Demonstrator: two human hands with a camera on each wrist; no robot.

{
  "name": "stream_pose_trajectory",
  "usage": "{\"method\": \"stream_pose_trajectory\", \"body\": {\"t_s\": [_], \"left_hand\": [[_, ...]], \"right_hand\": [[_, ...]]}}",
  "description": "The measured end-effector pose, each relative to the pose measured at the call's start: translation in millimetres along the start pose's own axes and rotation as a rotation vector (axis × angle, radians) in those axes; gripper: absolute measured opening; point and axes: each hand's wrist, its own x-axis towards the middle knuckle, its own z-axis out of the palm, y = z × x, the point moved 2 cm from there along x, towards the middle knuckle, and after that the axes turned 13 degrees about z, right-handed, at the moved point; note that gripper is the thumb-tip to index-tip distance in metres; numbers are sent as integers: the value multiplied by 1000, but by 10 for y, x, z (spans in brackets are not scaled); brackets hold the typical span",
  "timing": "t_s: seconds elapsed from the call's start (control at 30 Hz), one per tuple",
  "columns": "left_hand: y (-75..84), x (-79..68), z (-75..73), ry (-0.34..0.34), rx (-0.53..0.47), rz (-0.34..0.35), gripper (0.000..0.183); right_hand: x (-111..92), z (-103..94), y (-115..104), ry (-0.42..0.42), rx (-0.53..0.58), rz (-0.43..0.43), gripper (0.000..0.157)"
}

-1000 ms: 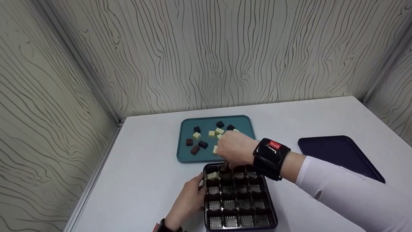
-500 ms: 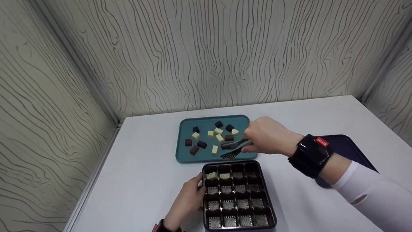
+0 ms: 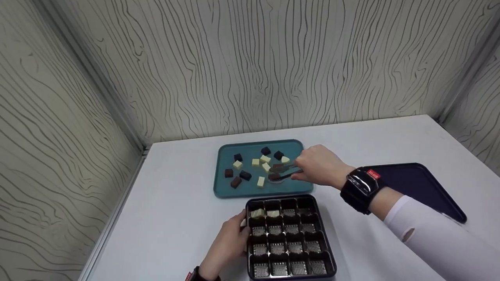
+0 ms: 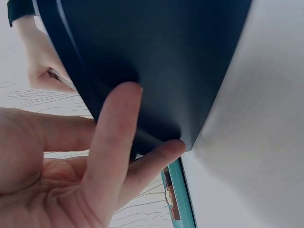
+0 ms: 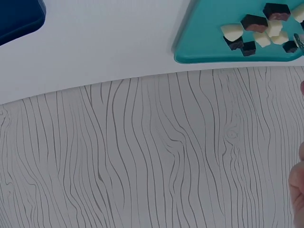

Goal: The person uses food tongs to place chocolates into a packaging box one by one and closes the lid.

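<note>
My left hand [image 3: 230, 238] rests against the left side of a dark box [image 3: 332, 253], its fingers laid along the outer wall [image 4: 180, 57] in the left wrist view. Inside, a shiny divided insert has cream chocolate pieces [image 3: 257, 213] in the two leftmost compartments of the back row. My right hand [image 3: 320, 166] grips dark serving tongs [image 3: 288, 175] over the right part of a teal tray [image 3: 224, 191]. Between the heads of the tongs shows a brown chocolate piece [image 3: 274, 176]. Only part of the right hand [image 5: 298, 183] appears at the right wrist view's edge.
Several cream [image 3: 260, 181], brown [image 3: 236, 182] and near-black [image 3: 245, 175] chocolate pieces lie scattered on the teal tray behind the box. A dark blue tray [image 3: 422, 187] sits at the right, partly behind my right forearm. Patterned walls [image 3: 254, 70] bound the white table.
My right hand has moved from the box's back row to the teal tray, and the tongs' heads have come closer together. A second cream piece now shows in the box. The left hand stays put.
</note>
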Motion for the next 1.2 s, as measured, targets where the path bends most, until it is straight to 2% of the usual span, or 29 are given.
{"method": "stream_pose_trajectory", "body": {"t_s": [0.17, 0.37, 0.6, 0.77, 1.0, 1.2], "left_hand": [[2, 0, 8, 6, 11, 1, 54], [26, 8, 15, 16, 26, 1, 53], [8, -1, 13, 26, 29, 26, 53], [2, -13, 4, 26, 39, 65, 53], [7, -9, 6, 25, 36, 46, 53], [8, 5, 20, 28, 10, 15, 53]], "right_hand": [[126, 128, -79, 31, -56, -43, 37], [246, 205, -192, 24, -130, -84, 44], [365, 254, -323, -5, -121, -80, 44], [456, 239, -375, -4, -94, -89, 43], [640, 181, -406, -56, -99, -143, 44], [758, 110, -467, -57, -223, -193, 38]]}}
